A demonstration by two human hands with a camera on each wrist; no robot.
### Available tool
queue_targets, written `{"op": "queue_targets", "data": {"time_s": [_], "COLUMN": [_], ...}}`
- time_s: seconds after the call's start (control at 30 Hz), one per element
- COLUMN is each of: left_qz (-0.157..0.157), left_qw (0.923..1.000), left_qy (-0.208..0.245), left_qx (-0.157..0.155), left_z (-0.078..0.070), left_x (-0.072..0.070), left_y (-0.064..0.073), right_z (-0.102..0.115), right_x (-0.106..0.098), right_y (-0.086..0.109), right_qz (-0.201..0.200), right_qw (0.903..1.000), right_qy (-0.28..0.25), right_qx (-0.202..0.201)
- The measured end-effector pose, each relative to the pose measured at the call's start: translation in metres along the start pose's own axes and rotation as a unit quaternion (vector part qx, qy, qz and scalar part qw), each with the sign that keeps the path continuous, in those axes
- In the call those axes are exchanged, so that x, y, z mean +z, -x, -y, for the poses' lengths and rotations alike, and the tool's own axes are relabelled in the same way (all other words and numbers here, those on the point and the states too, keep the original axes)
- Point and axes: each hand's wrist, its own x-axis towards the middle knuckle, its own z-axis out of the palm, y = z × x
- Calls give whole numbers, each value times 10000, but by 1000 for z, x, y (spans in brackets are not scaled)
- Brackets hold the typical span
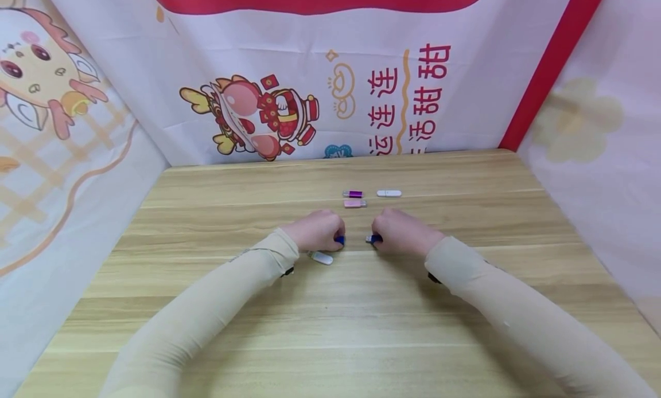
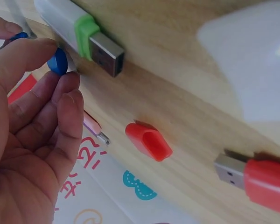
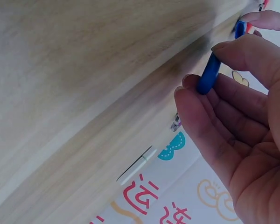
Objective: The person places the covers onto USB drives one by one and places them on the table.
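My left hand (image 1: 317, 229) pinches a small blue cap (image 2: 59, 61) between thumb and fingers, just over the table. Facing it across a short gap, my right hand (image 1: 403, 231) grips a blue USB flash drive (image 3: 209, 74); its metal plug points left toward the cap. Beside the left hand lies a white USB flash drive (image 1: 321, 258) with a green collar (image 2: 85, 35) and a bare plug. The left wrist view also shows a loose red cap (image 2: 148, 142) and an uncapped red USB flash drive (image 2: 269, 184), both hidden by the left arm in the head view.
Beyond the hands lie a purple USB flash drive (image 1: 353, 194), a pink one (image 1: 354, 203) and a capped white one (image 1: 389, 194). The wooden table (image 1: 330, 340) ends at a printed cloth backdrop (image 1: 289, 48), with cloth walls at both sides.
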Motion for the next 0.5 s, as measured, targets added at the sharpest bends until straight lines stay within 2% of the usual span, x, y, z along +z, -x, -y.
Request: {"op": "queue_targets", "data": {"time_s": [0.3, 0.5], "left_qz": [-198, -546], "left_qw": [9991, 9976], "left_qy": [-336, -234], "left_qx": [151, 342], "left_z": [1, -2], "left_x": [0, -2], "left_y": [0, 3], "right_z": [2, 3], "right_x": [-5, -9], "right_y": [8, 12], "right_qz": [-142, -380], "right_qw": [9995, 9986], "right_qy": [-253, -286], "right_qx": [-127, -236]}}
